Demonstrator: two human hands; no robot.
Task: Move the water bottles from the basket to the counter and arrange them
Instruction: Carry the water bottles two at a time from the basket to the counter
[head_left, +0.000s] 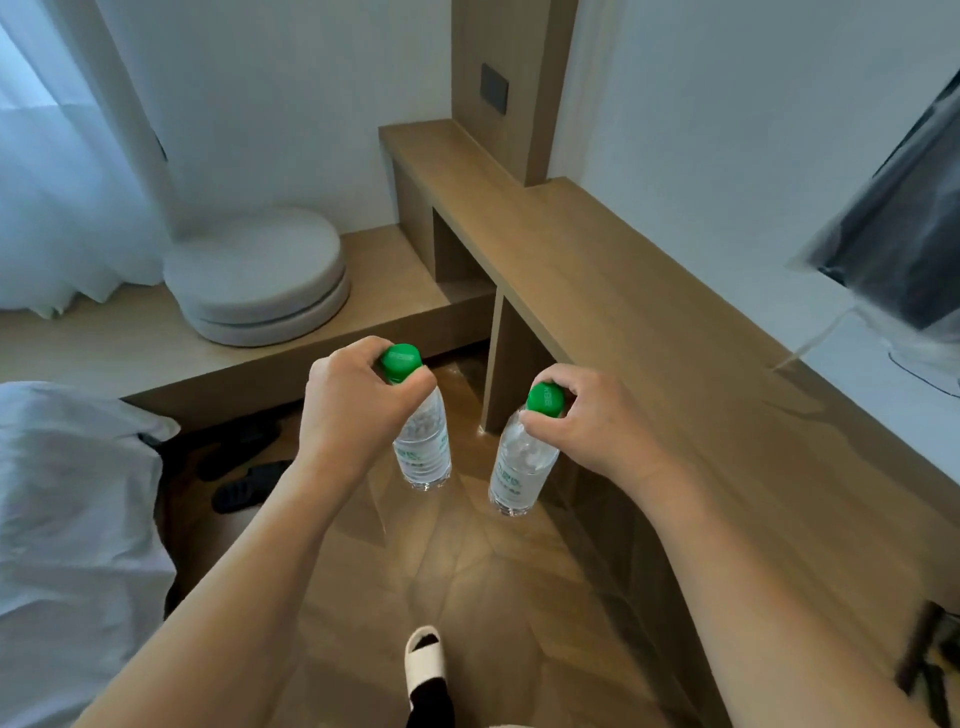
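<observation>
both hands (358, 400) gripping bottles (423, 447) by caps

Clear bottles (423, 447) with green caps (400, 362) (green label print); tan wood counter (649, 332); grey cushions (260, 275).

Both forearms are bare from the lower edge of the view up to the wrists, with no sleeve reaching into sight. The left hand (358, 400) and the right hand (592, 421) wear no gloves, rings, watch or bands. Low in the view one foot shows in a cream-white open-toed slipper (425, 657) with a thick, rounded strap, over a black sock (431, 704). A sliver of pale cloth sits at the bottom edge just beside the sock.
</observation>
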